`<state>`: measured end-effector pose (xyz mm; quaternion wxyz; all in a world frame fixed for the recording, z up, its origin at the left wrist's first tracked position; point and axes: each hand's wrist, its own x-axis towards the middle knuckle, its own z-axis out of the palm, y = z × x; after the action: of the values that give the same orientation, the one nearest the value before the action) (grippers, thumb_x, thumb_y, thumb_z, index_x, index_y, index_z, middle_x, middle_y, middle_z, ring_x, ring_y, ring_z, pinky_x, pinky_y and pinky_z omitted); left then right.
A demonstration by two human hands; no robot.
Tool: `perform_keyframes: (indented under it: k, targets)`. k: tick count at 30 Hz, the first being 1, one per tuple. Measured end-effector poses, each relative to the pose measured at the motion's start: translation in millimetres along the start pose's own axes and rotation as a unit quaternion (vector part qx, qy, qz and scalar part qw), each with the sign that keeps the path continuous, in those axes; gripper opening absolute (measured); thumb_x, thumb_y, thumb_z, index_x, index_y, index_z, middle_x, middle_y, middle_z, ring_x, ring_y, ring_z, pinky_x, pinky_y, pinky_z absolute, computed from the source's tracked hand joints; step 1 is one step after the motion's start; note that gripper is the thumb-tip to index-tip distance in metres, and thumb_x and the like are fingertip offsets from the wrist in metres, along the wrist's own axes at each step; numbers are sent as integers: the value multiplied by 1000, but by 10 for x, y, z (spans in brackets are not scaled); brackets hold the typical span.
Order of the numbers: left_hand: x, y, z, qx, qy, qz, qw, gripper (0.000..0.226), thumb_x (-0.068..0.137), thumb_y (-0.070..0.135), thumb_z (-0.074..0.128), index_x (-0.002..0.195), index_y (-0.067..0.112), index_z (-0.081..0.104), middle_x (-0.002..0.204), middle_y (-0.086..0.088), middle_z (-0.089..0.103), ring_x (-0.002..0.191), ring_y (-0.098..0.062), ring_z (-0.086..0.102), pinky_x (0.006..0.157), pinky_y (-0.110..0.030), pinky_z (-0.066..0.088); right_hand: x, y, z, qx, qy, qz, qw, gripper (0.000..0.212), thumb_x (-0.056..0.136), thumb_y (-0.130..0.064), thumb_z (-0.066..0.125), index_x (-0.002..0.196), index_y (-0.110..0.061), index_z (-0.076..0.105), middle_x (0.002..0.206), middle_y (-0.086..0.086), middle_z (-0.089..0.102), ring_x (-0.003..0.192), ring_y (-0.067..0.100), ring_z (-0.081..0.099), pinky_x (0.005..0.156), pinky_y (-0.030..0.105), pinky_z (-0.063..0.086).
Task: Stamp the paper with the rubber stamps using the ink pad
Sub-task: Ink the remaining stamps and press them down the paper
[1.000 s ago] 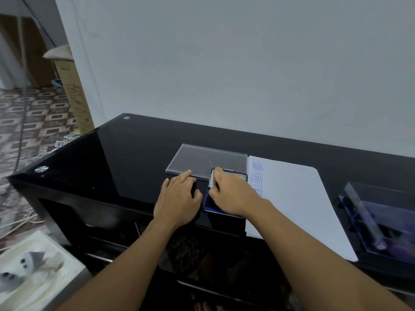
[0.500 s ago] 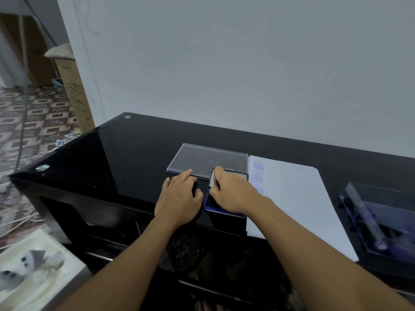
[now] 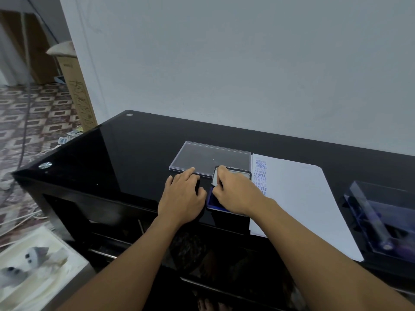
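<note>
pressing a stamp [image 3: 215,179] down onto the blue ink pad [image 3: 212,202], the right hand [image 3: 235,191] is curling its fingers round the small pale block, probably to load its face evenly. the left hand [image 3: 183,196] is lying flat on the black table [image 3: 134,153] just beside the pad, fingers straight and touching the near edge of a clear lid [image 3: 211,157], likely bracing things. the paper [image 3: 298,198] is lying just right of the pad, its left margin carrying blue prints. bare white room is lying open further right, short of a clear box [image 3: 386,212].
</note>
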<state>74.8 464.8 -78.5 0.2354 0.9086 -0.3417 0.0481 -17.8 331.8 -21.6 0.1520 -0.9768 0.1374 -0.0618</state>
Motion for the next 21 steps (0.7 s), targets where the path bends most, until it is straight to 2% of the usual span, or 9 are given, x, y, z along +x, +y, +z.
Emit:
perform_keyframes:
  k: [3,6,12,21]
  targets:
    - [5,2,1,0,0,1,1000,43,98,36,42,137,20,54,160,3,33,144,-14,33,123,-43,18,61,-8,-16,-1,-12,4,1000,12,96,-27,46,93,-17,40,82,7,59,76,28,57,67,40,48]
    - [8,-6,3,2,0,1,1000,43,98,36,42,137,21,54,160,3,33,144,-14,33,123,-43,19,68,-11,-14,1,-7,5,1000,11,96,-27,46,91,-18,40,79,4,57,73,26,56,64,38,45]
    - [5,-5,13,4,2,2,1000,44,98,36,42,137,20,53,160,3,33,144,-14,33,123,-43,18,-26,20,40,0,9,-2,1000,10,97,-27,45,95,-19,39,83,7,61,73,26,59,67,45,54]
    - [1,-7,10,5,2,3,1000,43,98,36,42,136,20,54,160,3,33,143,-14,34,122,-42,19,36,-4,-1,-3,-6,3,1000,12,96,-27,46,93,-17,39,81,8,60,74,27,57,68,43,51]
